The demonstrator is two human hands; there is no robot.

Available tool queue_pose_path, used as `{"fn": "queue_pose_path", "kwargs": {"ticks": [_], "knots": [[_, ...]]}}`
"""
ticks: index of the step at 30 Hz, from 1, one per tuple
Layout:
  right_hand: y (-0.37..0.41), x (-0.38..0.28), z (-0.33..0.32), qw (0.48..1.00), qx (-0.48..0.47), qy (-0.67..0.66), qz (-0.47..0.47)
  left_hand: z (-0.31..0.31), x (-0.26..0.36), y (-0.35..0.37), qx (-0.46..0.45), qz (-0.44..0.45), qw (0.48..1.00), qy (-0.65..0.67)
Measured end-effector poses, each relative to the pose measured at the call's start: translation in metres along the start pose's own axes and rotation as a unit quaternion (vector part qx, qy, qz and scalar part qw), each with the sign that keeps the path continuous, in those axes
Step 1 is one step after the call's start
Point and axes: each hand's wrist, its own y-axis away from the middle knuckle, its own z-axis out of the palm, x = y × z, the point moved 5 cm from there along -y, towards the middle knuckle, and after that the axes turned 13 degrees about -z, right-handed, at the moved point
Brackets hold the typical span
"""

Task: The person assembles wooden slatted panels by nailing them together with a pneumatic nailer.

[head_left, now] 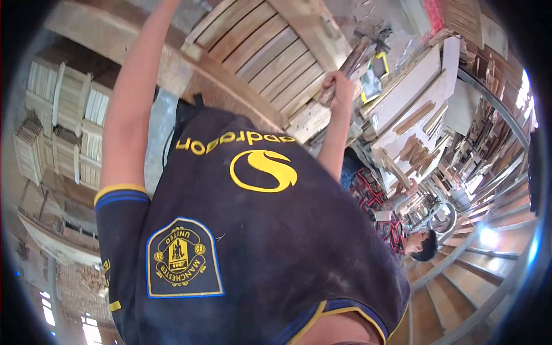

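Note:
Lower down in the head view is the wearer's dark shirt, with my left arm reaching up along the left side; its hand is beyond the top edge. At upper centre right, my right hand [338,89] is closed around a thick brown wooden handle [355,57]. A dark shape, perhaps a tool head, lies near the handle's far end, but I cannot make out whether they are joined. Beside this hand, to its left, is a slatted wooden panel [264,54] in a frame. A yellow-edged item [374,77] lies right of the hand.
Another person [382,201] in a red-and-black patterned top is at the right, near a pale work surface [428,123] bearing wood pieces. Stacked slatted panels [72,109] stand at the left. A wheel [443,217] shows beyond the person.

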Motion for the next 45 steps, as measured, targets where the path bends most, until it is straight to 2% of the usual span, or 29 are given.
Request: {"fn": "queue_pose_path", "kwargs": {"ticks": [5,6,7,9,11,13,14,16,17,18,19,21,22,24,26,28,30,31,32,34,35,36,37,38,40,41,42,43,45], "knots": [[-0.021,0.001,0.007,0.997,-0.005,-0.056,0.057,0.006,0.004,-0.014,0.045,0.085,0.995,-0.011],[-0.037,0.001,0.008,0.996,0.002,-0.076,0.046,0.004,0.019,-0.004,-0.072,0.152,0.98,-0.107],[-0.061,0.0,0.009,0.996,-0.04,-0.075,-0.006,0.006,0.024,0.001,-0.184,0.211,0.938,-0.206],[-0.1,-0.006,0.005,0.993,-0.074,-0.075,-0.053,0.028,-0.003,0.001,-0.436,0.401,0.649,-0.477],[-0.139,-0.023,0.0,0.991,-0.049,-0.106,-0.064,0.007,0.05,0.023,-0.525,0.054,0.574,-0.626],[-0.158,-0.047,-0.03,0.925,0.082,0.317,-0.192,0.047,0.075,0.035,-0.563,0.176,0.588,-0.554],[-0.159,-0.047,-0.041,0.929,0.107,0.299,-0.188,0.089,0.065,0.029,-0.474,0.497,0.662,-0.301],[-0.144,-0.046,-0.053,0.867,0.221,0.4,-0.201,0.117,0.128,0.047,-0.548,0.151,0.816,-0.107],[-0.137,-0.041,-0.057,0.879,0.255,0.351,-0.198,0.141,0.14,0.043,-0.578,0.008,0.815,-0.047],[-0.129,-0.03,-0.061,0.888,0.286,0.304,-0.194,0.167,0.143,0.042,-0.593,-0.139,0.793,0.013],[-0.132,-0.008,-0.066,0.911,0.294,0.242,-0.159,0.194,0.152,0.039,-0.597,-0.12,0.793,0.0],[-0.135,0.004,-0.07,0.926,0.314,0.165,-0.125,0.252,0.168,0.03,-0.581,-0.39,0.683,0.211],[-0.134,0.002,-0.069,0.953,0.295,0.03,-0.065,0.277,0.197,0.02,-0.588,-0.377,0.687,0.2],[-0.141,0.008,-0.063,0.956,0.271,-0.114,-0.008,0.309,0.248,0.004,-0.472,-0.55,0.571,0.386],[-0.167,0.029,-0.062,0.912,0.208,-0.349,0.057,0.271,0.348,-0.007,-0.67,-0.186,0.608,0.384],[-0.192,0.038,-0.064,0.894,0.185,-0.405,0.05,0.172,0.432,0.0,-0.568,0.041,0.696,0.437],[-0.224,0.041,-0.057,0.824,0.043,-0.555,0.104,0.11,0.453,0.005,-0.514,0.115,0.67,0.523],[-0.242,0.012,-0.068,0.83,0.089,-0.54,0.112,0.096,0.439,0.008,-0.506,0.122,0.675,0.522],[-0.238,-0.039,-0.081,0.832,0.134,-0.524,0.123,0.089,0.41,0.009,-0.449,0.145,0.768,0.432],[-0.171,-0.215,-0.111,0.84,0.049,-0.399,-0.365,0.084,0.337,0.022,-0.377,0.12,0.885,0.246],[-0.138,-0.281,-0.129,0.706,-0.05,-0.485,-0.514,0.09,0.287,0.032,-0.363,0.069,0.915,0.16],[-0.124,-0.321,-0.154,0.629,-0.305,-0.545,-0.463,0.096,0.225,0.032,-0.354,0.038,0.929,0.103],[-0.103,-0.343,-0.157,0.658,-0.029,-0.605,-0.447,0.09,0.168,0.039,-0.265,0.075,0.961,0.007],[-0.091,-0.353,-0.165,0.658,-0.025,-0.618,-0.429,0.081,0.117,0.051,-0.171,0.116,0.974,-0.09],[-0.089,-0.327,-0.159,0.781,-0.015,-0.289,-0.554,0.062,0.022,0.083,-0.093,0.1,0.97,-0.202],[-0.099,-0.299,-0.157,0.772,0.077,-0.094,-0.623,0.054,0.0,0.112,-0.054,0.114,0.957,-0.259],[-0.117,-0.241,-0.137,0.638,0.264,0.173,-0.703,0.047,-0.011,0.137,-0.012,0.13,0.943,-0.308],[-0.107,-0.182,-0.099,0.887,0.154,0.091,-0.426,0.043,-0.014,0.15,-0.012,0.133,0.941,-0.311],[-0.104,-0.053,-0.012,0.866,0.162,0.218,-0.42,0.036,-0.019,0.171,-0.032,0.148,0.94,-0.305]]}}
